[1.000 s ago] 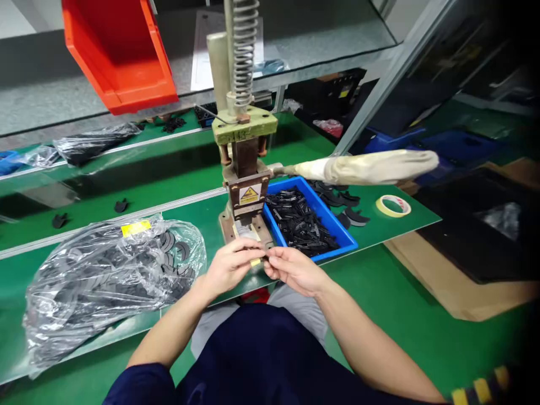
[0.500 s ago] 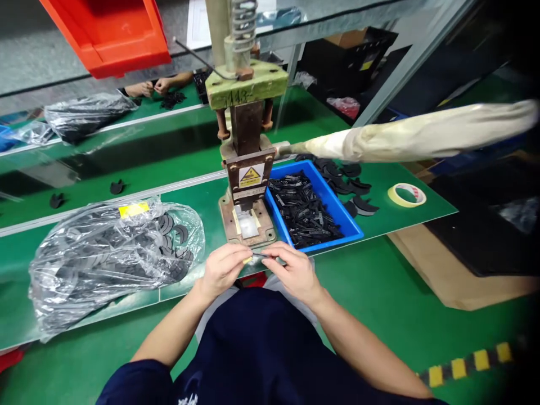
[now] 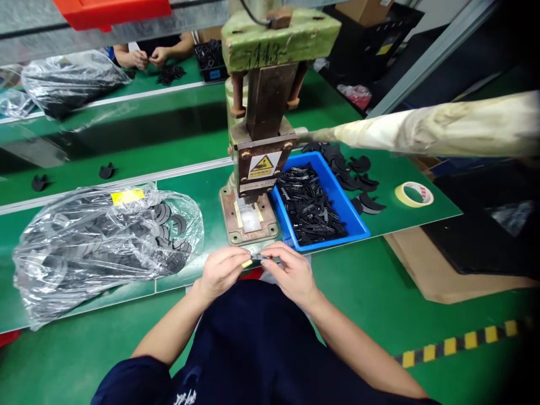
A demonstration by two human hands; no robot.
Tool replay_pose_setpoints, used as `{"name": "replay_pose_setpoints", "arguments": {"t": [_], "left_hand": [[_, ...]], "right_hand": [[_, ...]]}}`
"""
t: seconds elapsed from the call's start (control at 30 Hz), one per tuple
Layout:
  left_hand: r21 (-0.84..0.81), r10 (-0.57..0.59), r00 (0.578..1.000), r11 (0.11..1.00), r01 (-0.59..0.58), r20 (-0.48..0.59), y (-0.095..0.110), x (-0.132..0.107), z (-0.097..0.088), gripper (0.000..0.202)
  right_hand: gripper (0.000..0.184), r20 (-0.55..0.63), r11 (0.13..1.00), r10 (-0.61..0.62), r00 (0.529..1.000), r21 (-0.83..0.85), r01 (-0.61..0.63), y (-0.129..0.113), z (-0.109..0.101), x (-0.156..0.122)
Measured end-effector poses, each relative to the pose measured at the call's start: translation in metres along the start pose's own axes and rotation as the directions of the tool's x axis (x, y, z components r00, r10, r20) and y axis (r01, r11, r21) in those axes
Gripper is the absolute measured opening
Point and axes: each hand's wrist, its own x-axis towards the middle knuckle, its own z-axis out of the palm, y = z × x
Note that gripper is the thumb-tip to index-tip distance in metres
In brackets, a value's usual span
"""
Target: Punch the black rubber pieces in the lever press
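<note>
My left hand [image 3: 221,271] and my right hand [image 3: 289,272] meet at the near edge of the green bench, pinching a small dark strip [image 3: 259,257] with a yellow tip between their fingertips. Just beyond them stands a manual press [image 3: 261,146] with a rusty base plate [image 3: 248,220]. Its long cloth-wrapped lever [image 3: 442,129] sticks out to the right, above my right arm.
A blue tray [image 3: 358,225] of small black parts sits right of the press, with black curved pieces [image 3: 358,174] and a tape roll [image 3: 413,194] beyond. A clear bag of black parts [image 3: 101,242] lies left. Another person's hands [image 3: 147,56] work at the far bench. Cardboard [image 3: 442,275] lies on the floor.
The view has dropped closer to the press. Both hands stayed together on the small strip and drew slightly back from the base plate toward my body.
</note>
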Motion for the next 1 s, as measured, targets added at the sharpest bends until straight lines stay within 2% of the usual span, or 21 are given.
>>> {"name": "replay_pose_setpoints", "arguments": {"t": [0.1, 0.23, 0.37, 0.47, 0.57, 0.7, 0.77, 0.9, 1.0], "left_hand": [[-0.029, 0.007, 0.999, 1.0, -0.008, -0.033, 0.004, -0.001, 0.004, 0.027], [-0.145, 0.018, 1.0, 0.989, -0.016, 0.015, 0.008, 0.004, 0.0, 0.028], [-0.207, -0.075, 0.996, 0.975, 0.083, 0.047, 0.008, 0.015, -0.014, 0.031], [-0.277, -0.045, 0.989, 0.957, 0.083, 0.14, 0.006, 0.022, -0.019, 0.031], [-0.366, 0.002, 0.985, 0.928, 0.062, 0.173, 0.006, 0.026, -0.017, 0.027], [-0.401, -0.034, 0.982, 0.91, 0.106, 0.183, 0.009, 0.028, -0.013, 0.014], [-0.383, -0.046, 0.979, 0.916, 0.121, 0.199, 0.011, 0.03, -0.013, 0.01], [-0.262, -0.168, 0.965, 0.94, 0.219, 0.203, 0.003, 0.033, -0.01, 0.012], [-0.074, -0.339, 0.938, 0.936, 0.344, 0.07, -0.02, 0.037, -0.005, 0.012]], "right_hand": [[0.019, 0.051, 0.978, 0.097, 0.994, 0.181, -0.105, 0.006, 0.007, 0.002], [0.029, 0.205, 0.874, 0.213, 0.955, 0.397, -0.28, 0.005, 0.009, 0.006], [0.034, 0.415, 0.722, 0.3, 0.859, 0.489, -0.488, 0.002, 0.005, 0.008], [0.041, 0.55, 0.611, 0.319, 0.772, 0.503, -0.612, 0.004, 0.005, 0.008], [0.046, 0.623, 0.514, 0.321, 0.713, 0.518, -0.684, 0.006, 0.004, 0.008], [0.048, 0.683, 0.412, 0.317, 0.658, 0.525, -0.744, 0.006, 0.003, 0.009], [0.047, 0.681, 0.382, 0.326, 0.655, 0.539, -0.751, 0.007, 0.003, 0.01], [0.036, 0.586, 0.381, 0.39, 0.71, 0.6, -0.704, 0.009, 0.003, 0.011], [0.035, 0.501, 0.424, 0.431, 0.75, 0.622, -0.659, 0.007, -0.001, 0.007]]}}
